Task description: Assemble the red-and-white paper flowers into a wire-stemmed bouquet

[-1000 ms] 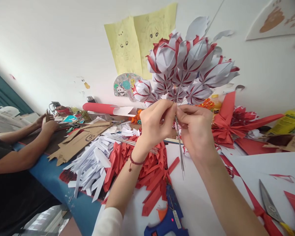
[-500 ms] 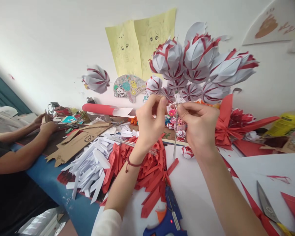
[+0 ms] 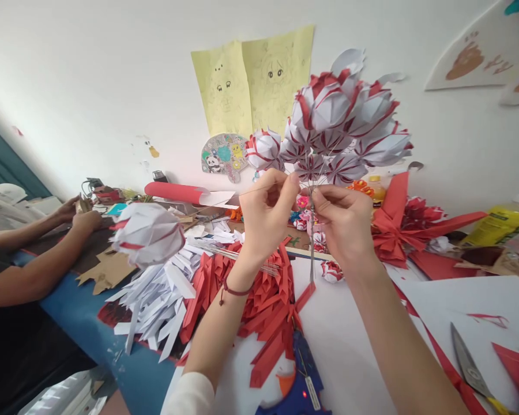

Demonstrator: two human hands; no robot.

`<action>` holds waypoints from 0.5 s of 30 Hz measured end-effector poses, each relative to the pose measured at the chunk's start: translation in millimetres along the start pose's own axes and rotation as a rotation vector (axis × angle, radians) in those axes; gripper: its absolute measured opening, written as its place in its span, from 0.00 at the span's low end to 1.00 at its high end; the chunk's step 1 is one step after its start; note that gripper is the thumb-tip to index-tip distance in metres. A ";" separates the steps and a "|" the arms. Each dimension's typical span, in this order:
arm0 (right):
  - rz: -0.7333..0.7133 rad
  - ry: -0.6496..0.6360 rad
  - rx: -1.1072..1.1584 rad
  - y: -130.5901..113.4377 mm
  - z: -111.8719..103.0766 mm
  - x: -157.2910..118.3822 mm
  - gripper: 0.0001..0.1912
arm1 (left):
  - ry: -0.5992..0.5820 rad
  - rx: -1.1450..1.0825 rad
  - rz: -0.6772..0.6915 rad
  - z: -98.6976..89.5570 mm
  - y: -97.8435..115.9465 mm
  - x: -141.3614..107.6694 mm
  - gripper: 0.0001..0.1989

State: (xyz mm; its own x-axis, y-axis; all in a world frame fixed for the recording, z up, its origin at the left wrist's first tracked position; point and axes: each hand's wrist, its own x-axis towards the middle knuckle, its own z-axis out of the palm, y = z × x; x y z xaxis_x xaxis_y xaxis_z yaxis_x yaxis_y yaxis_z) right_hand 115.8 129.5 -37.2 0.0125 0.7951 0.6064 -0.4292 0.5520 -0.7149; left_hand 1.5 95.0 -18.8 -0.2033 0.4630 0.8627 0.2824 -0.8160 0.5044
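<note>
Both hands pinch the wire stems (image 3: 312, 242): left hand (image 3: 266, 216) and right hand (image 3: 346, 230) bunch many finished paper flowers (image 3: 341, 127); one loose flower (image 3: 147, 233) remains unbundled.

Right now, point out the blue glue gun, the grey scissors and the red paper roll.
Blue glue gun (image 3: 301, 385), head view, body.
Grey scissors (image 3: 466, 362), head view, blade.
Red paper roll (image 3: 173, 191), head view, middle.
</note>
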 end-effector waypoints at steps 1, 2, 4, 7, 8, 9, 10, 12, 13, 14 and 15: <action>0.007 -0.003 0.001 1.5 -0.8 1.0 0.07 | -0.013 0.008 -0.018 -0.9 -0.4 0.7 0.17; 0.018 -0.007 0.009 3.2 -1.7 2.2 0.09 | -0.027 0.013 -0.036 -1.8 -0.7 1.5 0.17; 0.059 -0.022 0.045 6.8 -4.0 5.0 0.13 | -0.043 0.007 -0.067 -3.0 -1.6 2.8 0.18; 0.127 -0.032 0.098 11.3 -8.8 9.4 0.16 | -0.069 -0.026 -0.121 -4.0 -3.7 4.1 0.17; 0.132 -0.021 0.107 12.3 -10.5 10.9 0.16 | -0.081 -0.040 -0.145 -4.3 -4.4 4.5 0.17; 0.126 -0.007 0.115 13.0 -12.0 12.6 0.15 | -0.094 -0.052 -0.175 -4.7 -5.1 4.9 0.16; 0.112 0.003 0.126 13.4 -13.1 14.2 0.14 | -0.107 -0.061 -0.210 -5.1 -5.6 5.3 0.16; 0.093 -0.010 0.158 13.1 -13.9 17.2 0.12 | -0.129 -0.072 -0.284 -6.1 -6.5 6.3 0.15; 0.090 -0.027 0.175 12.5 -13.6 18.3 0.11 | -0.141 -0.073 -0.321 -6.5 -6.8 6.7 0.15; 0.090 -0.043 0.188 11.6 -12.9 19.0 0.11 | -0.153 -0.071 -0.355 -7.0 -7.3 7.2 0.15; 0.096 -0.056 0.196 10.6 -12.1 19.1 0.12 | -0.160 -0.067 -0.382 -7.3 -7.8 7.6 0.15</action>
State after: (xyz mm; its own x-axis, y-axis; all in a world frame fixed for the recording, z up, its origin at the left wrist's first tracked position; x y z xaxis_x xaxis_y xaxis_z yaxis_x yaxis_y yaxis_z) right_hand 122.4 153.6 -37.5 -0.0845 0.8235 0.5610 -0.5932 0.4108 -0.6924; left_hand -9.1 102.3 -16.5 -0.1321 0.7805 0.6111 0.1523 -0.5932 0.7905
